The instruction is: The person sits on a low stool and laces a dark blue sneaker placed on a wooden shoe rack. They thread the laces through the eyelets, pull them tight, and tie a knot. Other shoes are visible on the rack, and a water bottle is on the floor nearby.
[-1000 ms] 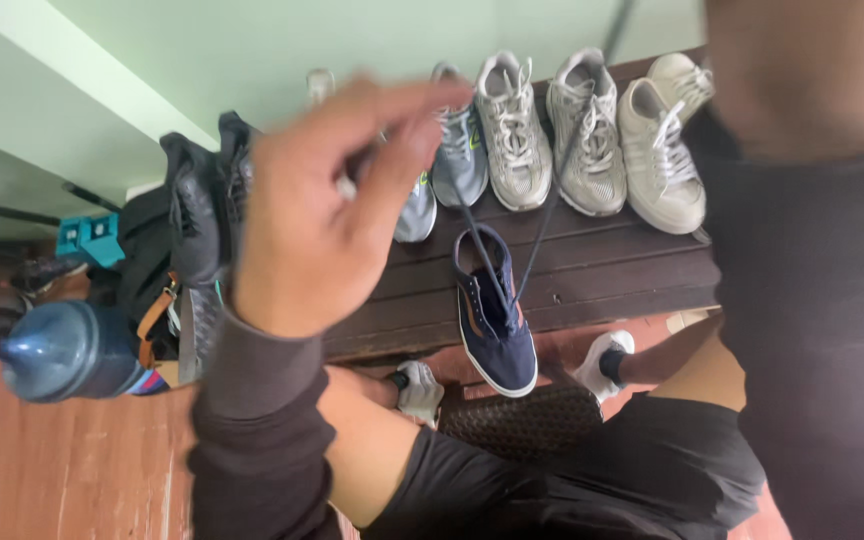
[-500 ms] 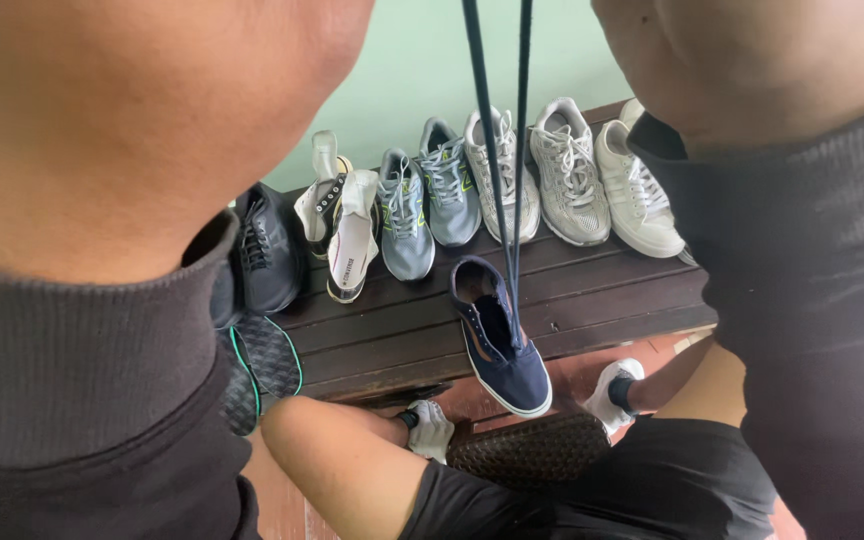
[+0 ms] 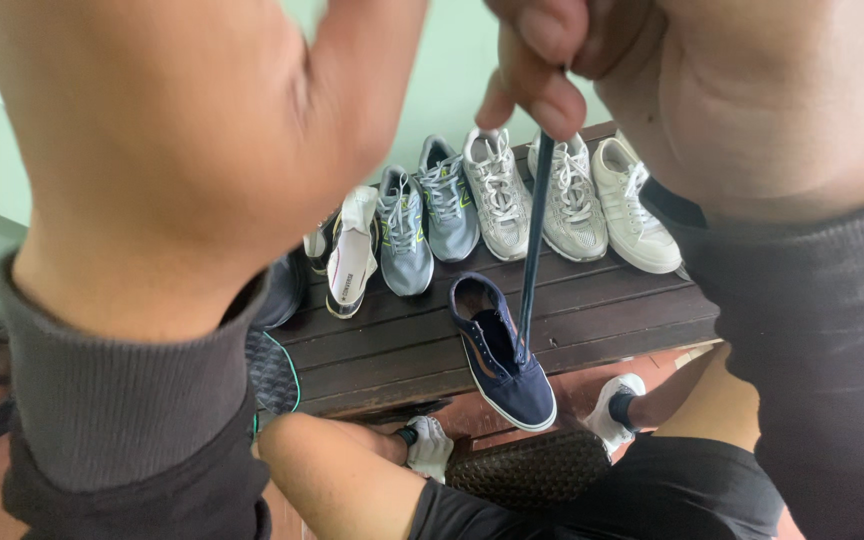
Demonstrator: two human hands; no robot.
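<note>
Both hands are so close to the camera that they block most of the view and come out blurry, so a lot is guesswork-free only in the middle strip. The left hand (image 3: 202, 130) is raised with its back to the lens, fingers cut off by the top edge, so I can't tell if it's gripping anything. The right hand (image 3: 712, 80) is up at the top right, thumb and finger pinched on the thin dark blue shoelace (image 3: 532, 240), which hangs taut and straight down into the navy canvas slip-on shoe with a white sole (image 3: 505, 362). That shoe sits on the dark brown slatted wooden counter (image 3: 612, 310), toe poking just past the front edge. Behind it, a row of grey and white lace-up sneakers (image 3: 497, 195) lines the back against the pale green wall (image 3: 452, 90), some partly hidden by the wrists. There's bare slat room either side of the navy shoe. Knees and white-socked feet (image 3: 432, 445) show below.
</note>
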